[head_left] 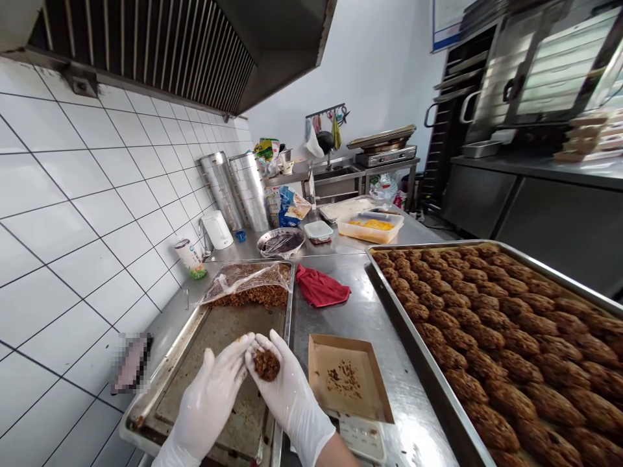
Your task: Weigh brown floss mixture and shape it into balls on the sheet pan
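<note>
Both my hands wear white gloves and meet over a metal tray (160, 383) at the lower left. My right hand (287, 383) cups a brown lump of mixture (267, 364) in its palm. My left hand (214, 389) curls against that lump from the left, fingertips touching it. More of the brown mixture (253, 295) lies at the tray's far end, partly under clear plastic film. To my right a large baking tray (389, 292) holds several rows of shaped brown pieces (487, 324).
A small brown cardboard tray (348, 376) with crumbs rests on a white scale (360, 438). A red cloth (318, 287) lies on the steel counter. Farther back are a steel bowl (281, 242), plastic tubs (370, 227), a white kettle (217, 229), steel canisters and a sink. Ovens stand at the right.
</note>
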`<state>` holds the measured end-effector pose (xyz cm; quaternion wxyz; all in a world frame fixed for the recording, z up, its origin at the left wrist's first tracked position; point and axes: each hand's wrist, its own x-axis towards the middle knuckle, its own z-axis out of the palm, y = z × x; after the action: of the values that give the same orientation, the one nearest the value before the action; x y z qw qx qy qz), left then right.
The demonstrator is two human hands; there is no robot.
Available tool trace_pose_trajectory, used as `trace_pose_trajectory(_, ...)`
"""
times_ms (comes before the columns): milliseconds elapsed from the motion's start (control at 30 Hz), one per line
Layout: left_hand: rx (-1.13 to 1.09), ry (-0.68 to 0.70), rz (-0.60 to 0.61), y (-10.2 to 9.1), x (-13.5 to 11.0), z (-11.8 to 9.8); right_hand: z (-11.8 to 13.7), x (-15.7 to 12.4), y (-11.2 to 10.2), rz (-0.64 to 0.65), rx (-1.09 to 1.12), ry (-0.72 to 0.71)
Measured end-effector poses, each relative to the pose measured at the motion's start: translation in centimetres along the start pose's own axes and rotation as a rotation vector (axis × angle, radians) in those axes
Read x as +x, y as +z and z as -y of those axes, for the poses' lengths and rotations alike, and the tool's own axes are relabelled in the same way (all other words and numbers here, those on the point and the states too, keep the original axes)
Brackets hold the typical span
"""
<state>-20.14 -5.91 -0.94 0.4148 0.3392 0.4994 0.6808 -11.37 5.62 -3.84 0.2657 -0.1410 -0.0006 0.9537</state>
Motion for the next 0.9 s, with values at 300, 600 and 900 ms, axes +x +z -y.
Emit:
trace_pose_trajectory(300, -0.391, 0.032, 0.169, 0.7, -0.1, -1.5, -0.5, 0.6, -1.2, -0.071, 0.027, -0.09)
trace_pose_trajectory(600, -0.024, 0.119, 0.047, 0.6, 0.3, -0.1, -1.8, -0.8, -1.0, 0.088, -0.217, -0.15)
trace_pose_trajectory(900, 0.576, 0.271, -0.045, -1.4, -1.0, 1.9, -1.4, -1.3, -0.3, 0.053, -0.271, -0.245)
